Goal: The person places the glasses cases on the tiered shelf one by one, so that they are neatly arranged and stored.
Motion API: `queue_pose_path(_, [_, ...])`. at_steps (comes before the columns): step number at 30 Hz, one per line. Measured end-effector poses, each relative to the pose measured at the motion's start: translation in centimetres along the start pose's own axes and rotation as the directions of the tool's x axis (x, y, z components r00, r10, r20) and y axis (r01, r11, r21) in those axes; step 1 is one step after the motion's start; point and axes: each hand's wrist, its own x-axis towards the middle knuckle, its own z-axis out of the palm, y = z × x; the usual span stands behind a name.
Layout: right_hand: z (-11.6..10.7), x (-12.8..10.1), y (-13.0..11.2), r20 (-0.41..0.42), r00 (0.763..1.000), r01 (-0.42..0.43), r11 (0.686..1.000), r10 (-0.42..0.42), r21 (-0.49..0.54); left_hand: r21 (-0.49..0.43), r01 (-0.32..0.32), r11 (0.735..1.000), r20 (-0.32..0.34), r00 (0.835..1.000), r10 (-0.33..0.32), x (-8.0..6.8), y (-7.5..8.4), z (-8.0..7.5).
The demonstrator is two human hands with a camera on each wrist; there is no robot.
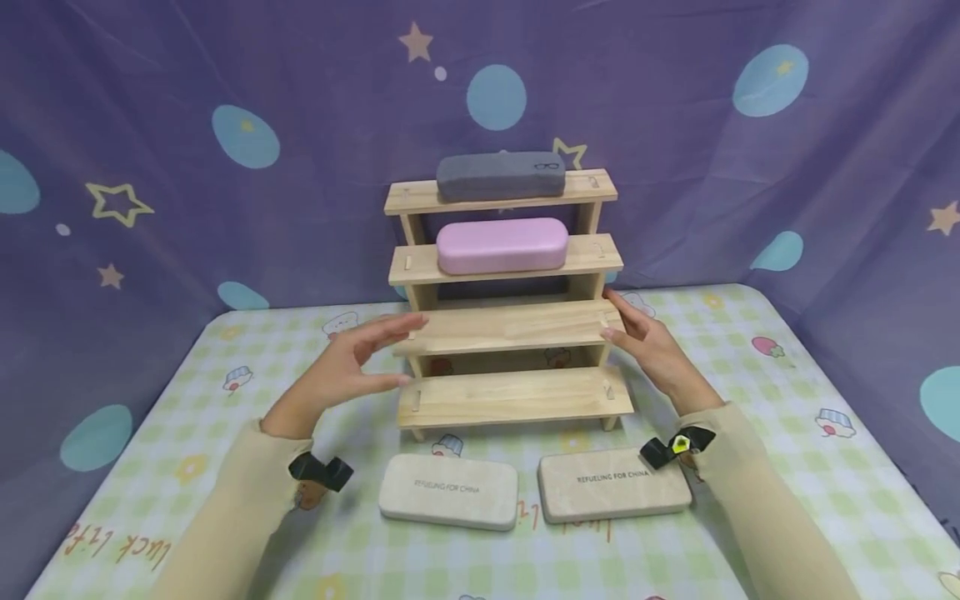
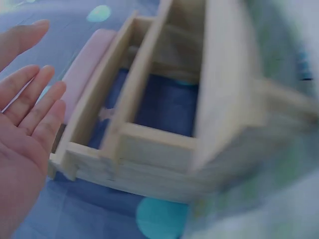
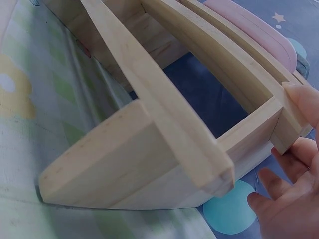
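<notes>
A four-step wooden display shelf (image 1: 517, 398) stands on the table in the head view. My right hand (image 1: 662, 354) grips the right end of its second step from the bottom. In the right wrist view the thumb (image 3: 299, 97) lies on the board's top, with the fingers curled at its end and underside. My left hand (image 1: 337, 367) is at the shelf's left side, fingers extended and thumb apart, holding nothing. The left wrist view shows its open palm beside the steps. A pink case (image 1: 502, 246) lies on the third step, a dark grey glasses case (image 1: 498, 177) on the top one.
In front of the shelf lie two pale cases, a left one (image 1: 448, 504) and a right one (image 1: 615, 496), both printed with lettering. A checked cloth (image 1: 757, 367) covers the table. Behind it hangs a purple curtain (image 1: 337, 75) with stars and blue spots.
</notes>
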Motion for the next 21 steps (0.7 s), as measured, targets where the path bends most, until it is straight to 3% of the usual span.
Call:
queue_pose_path(5, [0.0, 0.1, 0.0, 0.003, 1.000, -0.003, 1.000, 0.003, 0.001, -0.023, 0.087, 0.996, 0.087, 0.993, -0.085, -3.2, 0.5, 1.3])
queue_pose_path(11, [0.0, 0.1, 0.0, -0.003, 1.000, 0.000, 1.000, 0.000, 0.002, -0.105, 0.188, 0.977, 0.162, 0.972, -0.170, -6.4, 0.3, 3.3])
queue_pose_path(17, [0.0, 0.1, 0.0, -0.001, 1.000, 0.017, 1.000, -0.017, 0.021, -0.149, 0.246, 0.958, 0.194, 0.957, -0.216, -8.4, 0.2, 5.5])
queue_pose_path(21, [0.1, 0.1, 0.0, -0.004, 1.000, 0.021, 0.999, -0.021, 0.024, -0.151, 0.239, 0.959, 0.202, 0.957, -0.206, -9.2, -0.1, 6.5])
